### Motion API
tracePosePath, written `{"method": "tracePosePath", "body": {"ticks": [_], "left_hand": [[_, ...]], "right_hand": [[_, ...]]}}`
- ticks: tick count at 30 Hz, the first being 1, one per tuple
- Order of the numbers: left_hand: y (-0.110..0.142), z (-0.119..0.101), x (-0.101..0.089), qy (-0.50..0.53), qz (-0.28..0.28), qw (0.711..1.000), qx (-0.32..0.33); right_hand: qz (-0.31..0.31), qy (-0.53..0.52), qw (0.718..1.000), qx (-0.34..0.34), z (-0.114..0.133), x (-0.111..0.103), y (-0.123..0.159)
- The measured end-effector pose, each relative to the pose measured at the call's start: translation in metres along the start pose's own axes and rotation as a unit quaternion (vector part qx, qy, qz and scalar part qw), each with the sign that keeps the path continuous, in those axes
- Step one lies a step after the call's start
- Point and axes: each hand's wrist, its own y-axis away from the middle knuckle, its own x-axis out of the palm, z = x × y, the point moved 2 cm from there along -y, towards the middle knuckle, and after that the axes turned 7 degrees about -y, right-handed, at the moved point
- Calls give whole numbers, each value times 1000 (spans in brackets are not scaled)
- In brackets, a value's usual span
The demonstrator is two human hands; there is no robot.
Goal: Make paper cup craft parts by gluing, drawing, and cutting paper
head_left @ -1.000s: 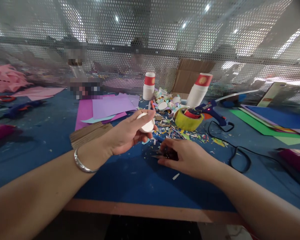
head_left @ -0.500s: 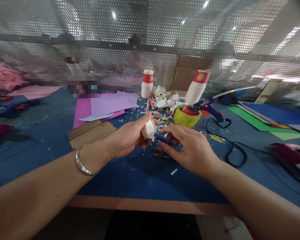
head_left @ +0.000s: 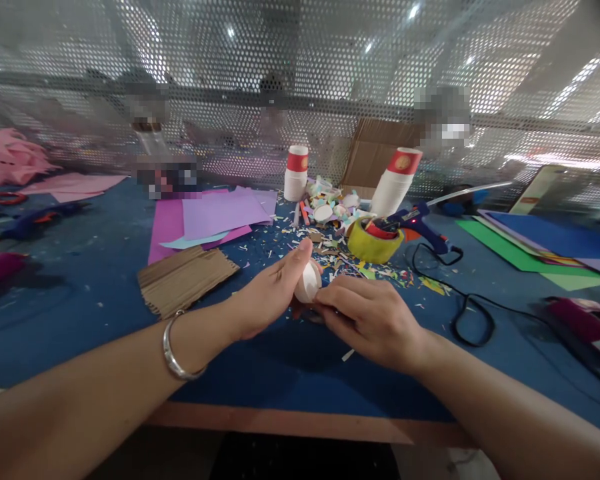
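Observation:
In the head view, my left hand point(head_left: 273, 287) is closed around a small white round piece point(head_left: 309, 283) that looks like a paper cup. Its thumb points up along the piece, and the other fingers are mostly hidden behind. My right hand point(head_left: 367, 313) is closed, thumb and fingertips pinched together against the right edge of the piece. Whatever sits in that pinch is hidden. Just under the hands a dark greyish shape shows, too covered to name. Paper scraps point(head_left: 337, 260) lie scattered behind both hands.
A yellow tape roll point(head_left: 375, 245) holds a blue glue gun point(head_left: 423, 227), whose black cord point(head_left: 473, 300) loops at right. Paper cup stacks point(head_left: 296, 175) stand behind. Corrugated cardboard point(head_left: 187, 280) and purple paper point(head_left: 225, 213) lie left; coloured sheets point(head_left: 525, 250) lie right.
Both hands sit slightly lower in view. My right fingers have closed in from the right onto the white piece's edge. The blue stick-like thing seen at them before is now hidden.

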Motion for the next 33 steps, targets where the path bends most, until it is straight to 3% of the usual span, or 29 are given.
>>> {"method": "tracePosePath", "body": {"ticks": [7,14,20,23,26,29,33], "left_hand": [[8,-13,1,-58,7,998,25],[10,-10,1,-3,35,999,26],[15,-19,0,67,67,995,-16],[16,-26,-13,32,95,994,-39],[19,-26,-37,-108,97,988,-45],[25,-12,-61,-208,52,976,-34],[38,14,-77,-261,45,961,-77]], "right_hand": [[-2,-36,999,-4,2,-1,2],[-17,-29,999,-12,7,-7,3],[-45,-35,998,-5,14,-14,2],[-61,-43,997,4,13,-17,3],[-50,-48,997,25,8,-17,4],[9,-42,999,32,3,-11,4],[86,-22,996,-8,4,0,1]]}}
